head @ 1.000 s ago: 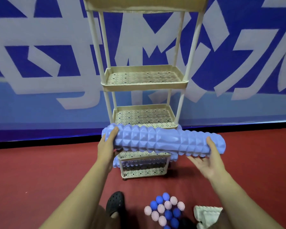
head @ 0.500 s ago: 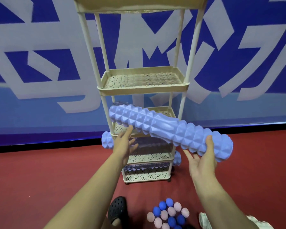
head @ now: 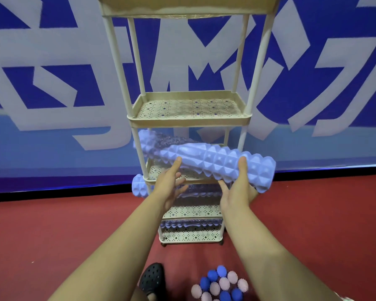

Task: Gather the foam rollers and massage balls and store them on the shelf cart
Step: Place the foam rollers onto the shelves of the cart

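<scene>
Now right hand (head: 234, 196) gripping purple foam roller (head: 217, 164) near its end, roller lying tilted across cream shelf cart (head: 189, 121) by a middle tier, left hand (head: 168, 183) touching underneath with fingers relaxed, massage balls (head: 220, 285) clustering on red floor

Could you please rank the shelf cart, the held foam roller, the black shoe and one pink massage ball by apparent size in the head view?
1. shelf cart
2. held foam roller
3. black shoe, cut off by the frame and near the camera, so unsure
4. pink massage ball
</scene>
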Action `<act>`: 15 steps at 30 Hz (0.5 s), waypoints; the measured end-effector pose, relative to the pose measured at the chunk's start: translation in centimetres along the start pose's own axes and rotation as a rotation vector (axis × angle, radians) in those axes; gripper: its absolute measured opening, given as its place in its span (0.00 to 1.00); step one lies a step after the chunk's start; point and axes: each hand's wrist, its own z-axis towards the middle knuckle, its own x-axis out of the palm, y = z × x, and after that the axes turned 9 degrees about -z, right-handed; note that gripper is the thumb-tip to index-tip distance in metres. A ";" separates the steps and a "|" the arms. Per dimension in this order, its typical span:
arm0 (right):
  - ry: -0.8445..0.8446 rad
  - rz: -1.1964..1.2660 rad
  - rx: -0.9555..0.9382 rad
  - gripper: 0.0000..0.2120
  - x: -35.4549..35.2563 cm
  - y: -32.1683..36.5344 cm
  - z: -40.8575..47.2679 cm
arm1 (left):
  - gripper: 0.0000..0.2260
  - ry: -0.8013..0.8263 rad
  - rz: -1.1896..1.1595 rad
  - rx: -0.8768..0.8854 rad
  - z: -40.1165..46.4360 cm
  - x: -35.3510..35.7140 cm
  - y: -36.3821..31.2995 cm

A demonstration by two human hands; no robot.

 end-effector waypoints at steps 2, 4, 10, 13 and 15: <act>0.016 -0.012 0.024 0.23 1.0 -1.1 -0.1 | 0.30 -0.005 0.015 0.000 0.5 0.0 -0.1; 0.030 -0.033 0.054 0.25 2.2 -2.3 0.1 | 0.28 -0.033 0.018 0.016 1.1 -0.1 -0.3; 0.024 -0.104 0.083 0.23 4.9 -4.6 1.2 | 0.33 -0.092 -0.001 0.039 3.2 -0.9 -1.1; 0.026 -0.126 0.107 0.18 5.6 -5.5 1.2 | 0.32 -0.101 -0.009 0.036 3.6 -1.0 -1.2; 0.025 -0.140 0.133 0.13 5.8 -6.2 1.1 | 0.29 -0.125 -0.012 0.033 3.7 -1.1 -1.3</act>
